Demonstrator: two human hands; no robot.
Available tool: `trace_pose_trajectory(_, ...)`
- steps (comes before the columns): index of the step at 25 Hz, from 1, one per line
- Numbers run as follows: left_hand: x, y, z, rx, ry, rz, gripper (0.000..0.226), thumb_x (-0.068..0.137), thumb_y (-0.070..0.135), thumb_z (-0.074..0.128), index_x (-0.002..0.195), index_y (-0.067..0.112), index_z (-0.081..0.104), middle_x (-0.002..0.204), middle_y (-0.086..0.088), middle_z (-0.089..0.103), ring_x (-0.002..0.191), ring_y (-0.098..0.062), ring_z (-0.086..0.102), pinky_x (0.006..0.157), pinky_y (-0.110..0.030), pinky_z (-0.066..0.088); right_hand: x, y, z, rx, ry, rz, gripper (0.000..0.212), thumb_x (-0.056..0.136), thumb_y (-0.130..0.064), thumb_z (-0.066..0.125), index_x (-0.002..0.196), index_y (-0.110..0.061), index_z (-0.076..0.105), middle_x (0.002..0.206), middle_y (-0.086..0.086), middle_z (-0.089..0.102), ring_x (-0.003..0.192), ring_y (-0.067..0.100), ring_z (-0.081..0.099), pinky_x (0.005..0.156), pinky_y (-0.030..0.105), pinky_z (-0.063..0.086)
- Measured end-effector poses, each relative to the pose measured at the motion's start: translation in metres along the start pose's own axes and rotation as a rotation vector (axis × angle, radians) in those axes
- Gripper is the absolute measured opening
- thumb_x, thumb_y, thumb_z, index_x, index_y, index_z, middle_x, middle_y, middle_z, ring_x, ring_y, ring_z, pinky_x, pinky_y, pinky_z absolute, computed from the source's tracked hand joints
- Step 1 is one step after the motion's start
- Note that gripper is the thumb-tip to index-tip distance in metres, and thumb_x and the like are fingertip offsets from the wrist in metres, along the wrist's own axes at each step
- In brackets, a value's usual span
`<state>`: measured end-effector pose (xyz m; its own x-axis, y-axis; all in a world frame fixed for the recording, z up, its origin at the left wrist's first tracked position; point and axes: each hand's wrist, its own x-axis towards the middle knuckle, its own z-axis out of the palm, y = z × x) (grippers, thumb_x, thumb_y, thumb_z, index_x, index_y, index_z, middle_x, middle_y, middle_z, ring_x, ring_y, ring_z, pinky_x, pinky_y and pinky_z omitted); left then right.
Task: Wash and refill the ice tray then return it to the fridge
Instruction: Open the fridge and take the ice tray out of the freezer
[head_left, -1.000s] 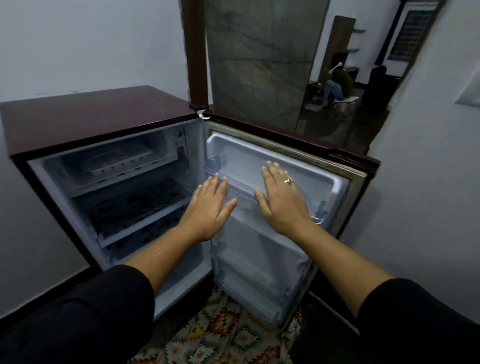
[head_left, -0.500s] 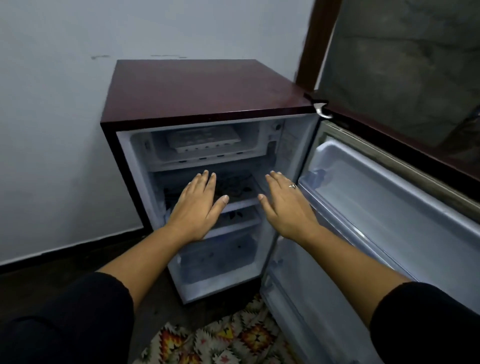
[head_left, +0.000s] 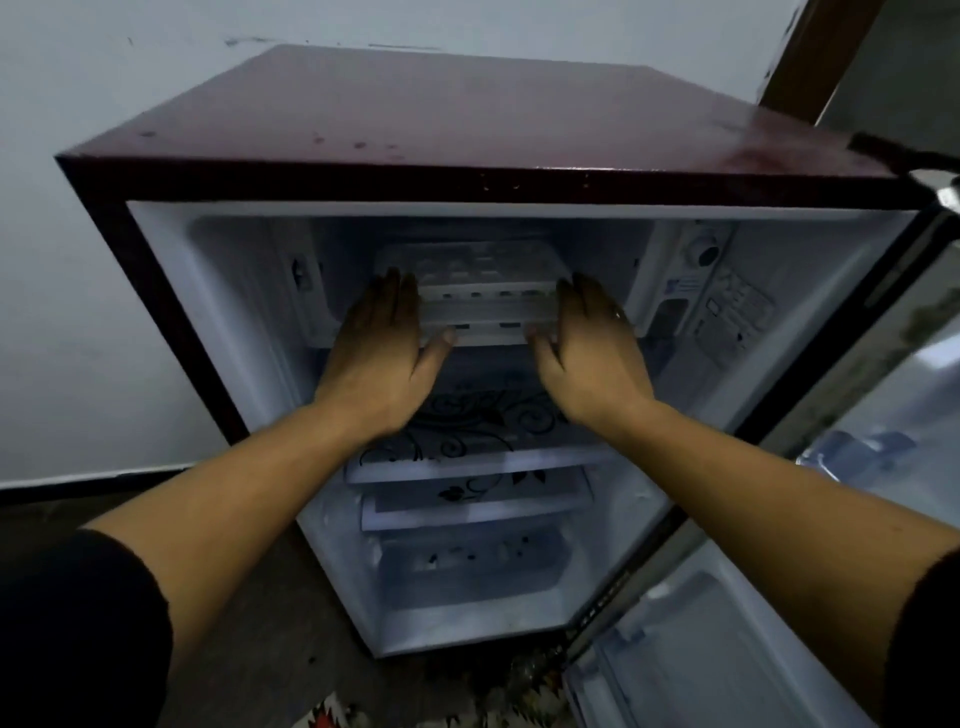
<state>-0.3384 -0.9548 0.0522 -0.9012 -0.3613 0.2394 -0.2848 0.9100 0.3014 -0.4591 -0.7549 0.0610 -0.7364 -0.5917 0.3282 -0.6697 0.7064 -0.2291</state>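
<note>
Pale wall, glossy maroon fridge; left hand and right hand flat, empty, beside the gridded ice tray.

You've leaned in close to the fridge. Both hands are up in its top compartment now, left hand and right hand flanking the ice tray.

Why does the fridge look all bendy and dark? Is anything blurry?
Head view: the wide lens bows the straight edges of the fridge; dim bluish light leaves the ice tray pale and soft-edged; the left hand and right hand at its ends look shadowed; the rug at the bottom edge is smeared.
</note>
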Motion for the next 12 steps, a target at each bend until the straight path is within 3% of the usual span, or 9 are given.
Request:
trace_pose_trajectory(3,0.022,-0.009,0.006,-0.018,0.023,-0.087,0.085,0.107,0.063,0.022,0.167,0.005,0.005,0.174,-0.016,0.008,0.16,-0.032,0.011,0.13,-0.046,0.014,0.026,0.005,0.011,0.036,-0.006,0.028,0.071,0.11,-0.045,0.038,0.16,0.003,0.023,0.167,0.024,0.023,0.153,0.039,0.025,0.126,0.046,0.021)
trace_pose_trajectory(6,0.038,-0.015,0.006,-0.105,0.034,-0.139,0.087,0.105,0.065,0.029,0.166,0.007,0.009,0.171,-0.017,0.021,0.155,-0.036,0.026,0.127,-0.048,0.026,0.044,0.008,0.016,0.102,-0.047,0.12,0.077,0.109,-0.053,0.034,0.164,-0.003,0.014,0.17,0.019,0.019,0.154,0.034,0.023,0.127,0.043,0.017)
trace_pose_trajectory(12,0.04,0.0,-0.006,-0.401,-0.034,-0.269,0.078,0.108,0.061,0.025,0.168,0.016,0.004,0.175,-0.006,0.012,0.159,-0.025,0.019,0.125,-0.03,0.015,0.049,0.005,0.017,0.278,-0.068,0.234,0.069,0.109,-0.055,0.033,0.153,-0.003,0.037,0.149,0.02,0.049,0.132,0.036,0.05,0.11,0.04,0.042)
